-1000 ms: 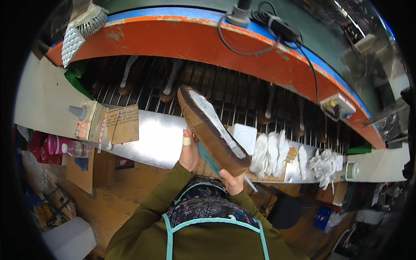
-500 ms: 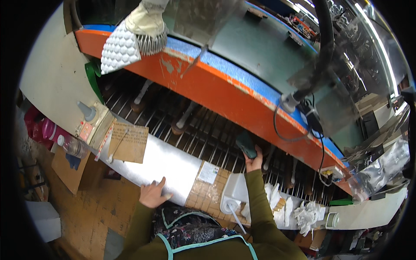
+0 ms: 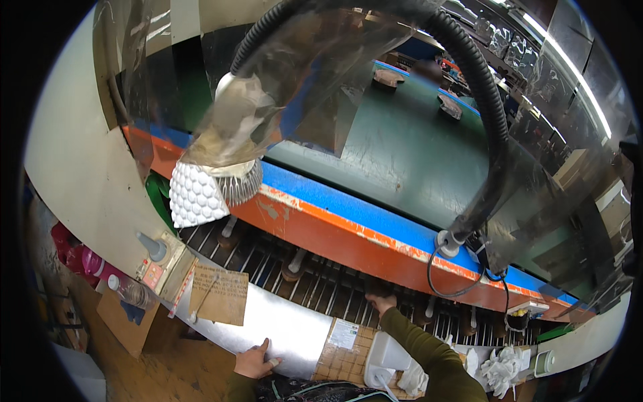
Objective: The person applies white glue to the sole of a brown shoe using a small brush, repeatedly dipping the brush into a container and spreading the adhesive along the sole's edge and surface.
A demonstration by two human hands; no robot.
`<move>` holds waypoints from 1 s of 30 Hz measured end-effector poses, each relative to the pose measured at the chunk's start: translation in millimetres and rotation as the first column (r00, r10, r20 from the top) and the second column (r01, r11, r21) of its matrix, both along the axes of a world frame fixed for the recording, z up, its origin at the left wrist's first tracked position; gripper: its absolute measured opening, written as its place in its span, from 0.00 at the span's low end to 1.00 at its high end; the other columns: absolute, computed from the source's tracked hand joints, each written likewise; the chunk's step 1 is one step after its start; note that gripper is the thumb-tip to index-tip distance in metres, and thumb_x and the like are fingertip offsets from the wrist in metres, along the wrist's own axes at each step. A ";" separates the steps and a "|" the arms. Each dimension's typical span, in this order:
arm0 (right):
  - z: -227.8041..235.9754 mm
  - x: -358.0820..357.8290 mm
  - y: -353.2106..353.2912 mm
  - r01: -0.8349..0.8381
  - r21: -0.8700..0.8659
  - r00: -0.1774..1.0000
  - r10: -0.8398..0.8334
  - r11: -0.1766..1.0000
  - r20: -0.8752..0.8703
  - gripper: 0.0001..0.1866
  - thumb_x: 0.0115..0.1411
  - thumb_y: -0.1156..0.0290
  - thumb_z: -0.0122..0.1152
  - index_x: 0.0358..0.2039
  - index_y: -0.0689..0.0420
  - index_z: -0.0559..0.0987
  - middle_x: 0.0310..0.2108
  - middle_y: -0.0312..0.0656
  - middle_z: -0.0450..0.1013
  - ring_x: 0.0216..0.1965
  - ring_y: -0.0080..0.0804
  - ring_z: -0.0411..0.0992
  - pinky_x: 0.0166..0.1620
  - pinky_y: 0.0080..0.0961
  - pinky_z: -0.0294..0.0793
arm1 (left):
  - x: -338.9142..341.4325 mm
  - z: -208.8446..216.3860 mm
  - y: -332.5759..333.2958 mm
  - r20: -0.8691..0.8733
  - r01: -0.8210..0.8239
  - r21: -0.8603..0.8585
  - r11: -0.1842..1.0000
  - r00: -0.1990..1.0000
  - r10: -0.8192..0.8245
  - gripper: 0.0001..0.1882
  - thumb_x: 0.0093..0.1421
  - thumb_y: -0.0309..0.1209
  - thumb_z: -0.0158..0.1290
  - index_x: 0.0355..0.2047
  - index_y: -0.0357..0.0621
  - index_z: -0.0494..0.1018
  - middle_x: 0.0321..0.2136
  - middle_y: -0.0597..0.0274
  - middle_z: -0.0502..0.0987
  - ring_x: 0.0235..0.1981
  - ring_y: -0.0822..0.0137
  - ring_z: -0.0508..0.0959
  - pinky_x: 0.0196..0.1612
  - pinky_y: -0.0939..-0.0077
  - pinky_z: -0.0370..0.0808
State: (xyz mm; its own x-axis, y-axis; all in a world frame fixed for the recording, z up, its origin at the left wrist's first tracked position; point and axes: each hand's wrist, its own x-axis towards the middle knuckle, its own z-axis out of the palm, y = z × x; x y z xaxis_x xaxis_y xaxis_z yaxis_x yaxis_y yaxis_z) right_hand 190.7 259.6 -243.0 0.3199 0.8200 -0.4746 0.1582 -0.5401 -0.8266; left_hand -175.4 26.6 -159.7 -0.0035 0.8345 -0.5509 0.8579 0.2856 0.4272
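My left hand [image 3: 253, 362] lies with its fingers spread on the front edge of the shiny metal ledge [image 3: 281, 335], holding nothing. Over the dark gap with metal rods [image 3: 321, 291], just below the orange beam, my right hand [image 3: 383, 303] reaches away from me. Its fingers close against a dark, blurred thing [image 3: 379, 289], whose kind I cannot make out. Close to my right forearm stands a white plastic container [image 3: 388, 353] with a tube. A brown cardboard piece [image 3: 218, 296] lies on the ledge, left of my left hand.
A green conveyor belt [image 3: 402, 174] runs behind the orange beam [image 3: 321, 241]. A lamp with a white bumpy sheet [image 3: 197, 197] hangs at the left. A black ribbed hose [image 3: 499, 114] arches at the right. Crumpled white gloves [image 3: 502, 365] lie at the lower right.
The view has tilted up, showing more of the belt. My right hand held a dark green object above the rods; now it is lower among them. My left hand stays on the ledge.
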 end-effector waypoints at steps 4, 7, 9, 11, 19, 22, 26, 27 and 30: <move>-20.4 42.4 1.7 -0.327 -0.392 0.943 0.268 0.860 -0.199 0.28 0.39 0.72 0.76 0.42 0.63 0.76 0.38 0.45 0.77 0.32 0.32 0.77 0.28 0.25 0.79 | 3.1 -1.6 17.4 -0.019 0.043 -0.057 0.997 0.999 -0.044 0.48 0.52 0.68 0.46 0.65 0.50 0.56 0.46 0.48 0.76 0.47 0.50 0.76 0.48 0.45 0.68; -22.3 83.5 22.0 -0.350 -0.445 0.932 0.356 0.824 -0.072 0.28 0.40 0.70 0.74 0.43 0.62 0.76 0.38 0.45 0.77 0.33 0.32 0.77 0.31 0.28 0.79 | -0.6 -9.1 21.9 0.007 0.043 -0.088 0.995 0.999 -0.042 0.49 0.51 0.69 0.45 0.65 0.51 0.55 0.46 0.48 0.76 0.47 0.50 0.76 0.49 0.45 0.68; -20.1 107.5 30.0 -0.290 -0.460 0.921 0.376 0.839 0.106 0.28 0.41 0.69 0.74 0.44 0.62 0.76 0.38 0.45 0.77 0.33 0.33 0.77 0.32 0.29 0.78 | -3.3 -10.2 25.9 -0.005 0.053 -0.089 0.995 0.999 -0.053 0.50 0.51 0.70 0.45 0.65 0.49 0.55 0.45 0.48 0.77 0.47 0.51 0.77 0.49 0.50 0.69; -15.9 130.2 28.5 -0.200 -0.470 0.873 0.375 0.860 0.314 0.28 0.42 0.67 0.73 0.44 0.61 0.76 0.38 0.45 0.77 0.34 0.33 0.77 0.33 0.30 0.78 | -1.3 -4.1 30.5 -0.027 0.072 -0.080 0.994 0.997 -0.074 0.52 0.50 0.70 0.46 0.64 0.45 0.56 0.43 0.47 0.78 0.45 0.50 0.78 0.47 0.58 0.72; 5.4 160.4 8.9 0.006 -0.355 0.709 0.247 0.935 0.661 0.28 0.45 0.63 0.69 0.47 0.58 0.75 0.39 0.44 0.76 0.36 0.35 0.76 0.39 0.36 0.77 | 6.1 4.7 15.0 -0.017 0.087 -0.018 0.996 0.996 -0.087 0.49 0.52 0.68 0.46 0.64 0.47 0.57 0.42 0.45 0.77 0.46 0.50 0.77 0.48 0.53 0.70; 41.4 165.0 18.9 0.024 -0.258 0.758 0.150 0.966 0.635 0.28 0.46 0.61 0.68 0.48 0.57 0.74 0.40 0.44 0.76 0.37 0.35 0.76 0.41 0.38 0.76 | 9.1 -6.1 5.1 -0.012 0.100 0.080 0.992 0.995 -0.099 0.46 0.53 0.66 0.46 0.64 0.50 0.57 0.40 0.44 0.77 0.43 0.50 0.78 0.47 0.49 0.67; 113.1 163.0 18.8 0.017 -0.177 0.968 0.028 0.984 0.251 0.28 0.48 0.58 0.67 0.49 0.56 0.74 0.40 0.44 0.75 0.39 0.36 0.76 0.44 0.41 0.76 | 29.3 21.2 4.9 -0.002 0.190 0.144 0.971 0.981 -0.192 0.45 0.54 0.64 0.47 0.64 0.47 0.57 0.40 0.41 0.77 0.44 0.47 0.77 0.47 0.50 0.68; 130.3 154.5 9.4 -0.016 -0.195 0.996 0.034 0.981 0.089 0.28 0.48 0.58 0.66 0.49 0.55 0.74 0.40 0.44 0.75 0.39 0.36 0.76 0.45 0.41 0.76 | 35.5 27.5 6.0 0.033 0.219 0.169 0.961 0.973 -0.227 0.46 0.54 0.64 0.47 0.64 0.45 0.57 0.40 0.41 0.77 0.44 0.46 0.77 0.48 0.51 0.68; 180.5 118.9 -41.6 -0.247 -0.247 0.928 0.155 0.937 -0.340 0.28 0.50 0.56 0.65 0.50 0.54 0.73 0.41 0.43 0.75 0.40 0.37 0.76 0.47 0.44 0.75 | 62.3 56.0 13.2 0.164 0.297 0.243 0.923 0.926 -0.341 0.47 0.56 0.61 0.49 0.63 0.37 0.57 0.44 0.37 0.75 0.46 0.44 0.76 0.50 0.57 0.70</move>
State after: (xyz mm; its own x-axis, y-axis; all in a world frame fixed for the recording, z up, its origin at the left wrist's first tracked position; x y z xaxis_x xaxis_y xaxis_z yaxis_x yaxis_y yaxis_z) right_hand 309.6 218.1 -62.5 -0.0390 0.6696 -0.7417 0.0484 -0.7401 -0.6707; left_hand -113.1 39.7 -103.6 0.3739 0.8687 -0.3248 0.7791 -0.1041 0.6182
